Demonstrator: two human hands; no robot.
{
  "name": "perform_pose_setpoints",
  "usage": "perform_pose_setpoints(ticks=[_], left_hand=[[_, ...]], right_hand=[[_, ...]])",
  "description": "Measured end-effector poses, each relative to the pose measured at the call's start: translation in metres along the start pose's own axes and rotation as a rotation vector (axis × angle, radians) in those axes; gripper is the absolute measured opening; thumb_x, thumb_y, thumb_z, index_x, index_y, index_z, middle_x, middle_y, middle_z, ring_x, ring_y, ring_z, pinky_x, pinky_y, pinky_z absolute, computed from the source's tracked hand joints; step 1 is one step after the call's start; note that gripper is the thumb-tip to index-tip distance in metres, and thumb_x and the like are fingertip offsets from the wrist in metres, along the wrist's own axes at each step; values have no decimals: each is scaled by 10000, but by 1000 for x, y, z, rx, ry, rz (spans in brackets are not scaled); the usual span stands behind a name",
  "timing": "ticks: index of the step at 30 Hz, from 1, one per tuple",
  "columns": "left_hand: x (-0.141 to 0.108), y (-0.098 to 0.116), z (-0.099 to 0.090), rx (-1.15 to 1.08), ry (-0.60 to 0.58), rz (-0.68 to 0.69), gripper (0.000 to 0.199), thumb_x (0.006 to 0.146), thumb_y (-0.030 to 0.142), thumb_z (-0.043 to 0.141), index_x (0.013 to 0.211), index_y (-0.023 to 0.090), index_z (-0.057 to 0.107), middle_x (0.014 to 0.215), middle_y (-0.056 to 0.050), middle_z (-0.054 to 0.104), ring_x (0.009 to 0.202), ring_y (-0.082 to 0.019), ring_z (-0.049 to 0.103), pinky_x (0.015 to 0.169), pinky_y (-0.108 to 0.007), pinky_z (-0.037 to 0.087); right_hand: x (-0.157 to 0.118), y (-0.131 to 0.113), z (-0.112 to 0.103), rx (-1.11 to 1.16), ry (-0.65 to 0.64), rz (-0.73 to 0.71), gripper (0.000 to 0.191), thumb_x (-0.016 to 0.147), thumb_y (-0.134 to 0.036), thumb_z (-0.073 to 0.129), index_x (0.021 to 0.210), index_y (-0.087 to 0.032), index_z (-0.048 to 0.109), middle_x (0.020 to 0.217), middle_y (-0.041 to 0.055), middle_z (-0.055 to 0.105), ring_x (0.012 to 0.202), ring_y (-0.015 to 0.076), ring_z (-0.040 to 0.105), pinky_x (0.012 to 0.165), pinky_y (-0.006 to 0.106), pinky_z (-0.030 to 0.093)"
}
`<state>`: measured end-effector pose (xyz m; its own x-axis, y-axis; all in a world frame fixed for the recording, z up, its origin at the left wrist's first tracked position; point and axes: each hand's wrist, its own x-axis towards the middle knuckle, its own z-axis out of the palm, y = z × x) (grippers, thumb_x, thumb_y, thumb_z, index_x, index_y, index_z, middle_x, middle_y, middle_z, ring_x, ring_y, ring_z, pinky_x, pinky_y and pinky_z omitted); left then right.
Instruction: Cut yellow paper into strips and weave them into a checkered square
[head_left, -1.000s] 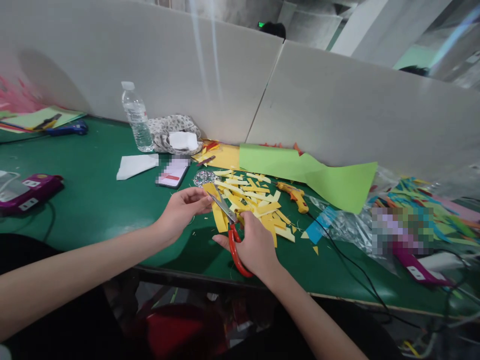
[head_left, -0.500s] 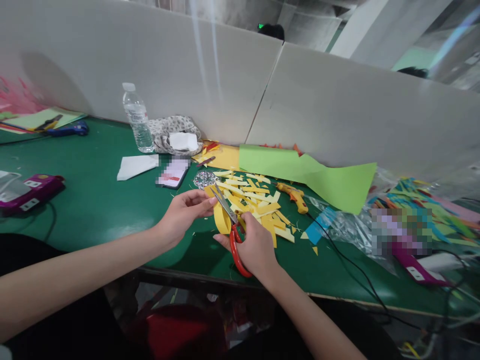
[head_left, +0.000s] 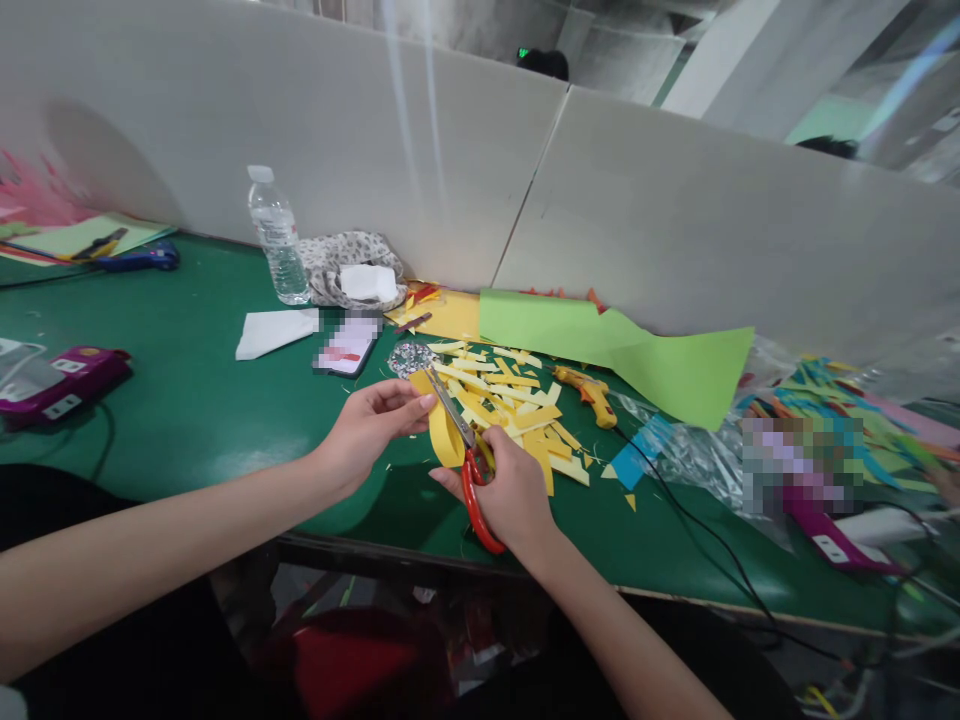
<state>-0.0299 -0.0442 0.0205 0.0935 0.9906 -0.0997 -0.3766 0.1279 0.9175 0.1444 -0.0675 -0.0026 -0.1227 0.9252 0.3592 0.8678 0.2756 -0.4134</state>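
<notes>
My left hand [head_left: 379, 425] pinches the upper end of a yellow paper piece [head_left: 445, 436], which curls down between my hands. Red-handled scissors [head_left: 475, 490] are gripped by my right hand [head_left: 512, 488], their blades lying together at the paper's upper edge and pointing up and left. Beyond and beside my hands, a pile of cut yellow strips [head_left: 525, 393] spreads over the green table [head_left: 225, 400]. A patterned round piece [head_left: 410, 358] lies just past my left fingertips.
A yellow glue gun [head_left: 587, 393] and green paper [head_left: 615, 350] lie beyond the strips. Farther left are a phone [head_left: 349, 345], a water bottle [head_left: 279, 240] and white paper [head_left: 276, 332]. Plastic and coloured strips [head_left: 840, 420] sit at right, near a purple power strip [head_left: 840, 540].
The scissor blades have closed from slightly apart to together. Both hands keep nearly the same place.
</notes>
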Motion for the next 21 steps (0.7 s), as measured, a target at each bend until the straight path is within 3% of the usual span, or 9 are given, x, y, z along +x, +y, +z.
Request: perform_pose_setpoints(ticks=[7,13,21], left_hand=[[-2,1,0,-8,0,-8,233,636,296,764,702,153,591,703,21,654,642,-70,606,664,-188,502],[3,-2,-4,39,16,17,247,621,309,770,715,157,600,730,3,667,676,-95,620,686,-217,518],[10,-6,-11,100,92,23,248,621,302,765,748,160,606,750,1,658,696,-96,611,730,-233,517]], right_hand=[[0,1,2,54,5,14,483,634,-648,584,656,-229,346,542,-43,437,488,119,391,475,238,279],[5,8,-3,344,-42,83,437,633,-560,641,625,-226,360,510,-77,357,476,93,322,464,227,276],[15,12,-10,727,-41,310,361,645,-485,682,683,-211,452,606,-40,510,532,111,475,566,268,429]])
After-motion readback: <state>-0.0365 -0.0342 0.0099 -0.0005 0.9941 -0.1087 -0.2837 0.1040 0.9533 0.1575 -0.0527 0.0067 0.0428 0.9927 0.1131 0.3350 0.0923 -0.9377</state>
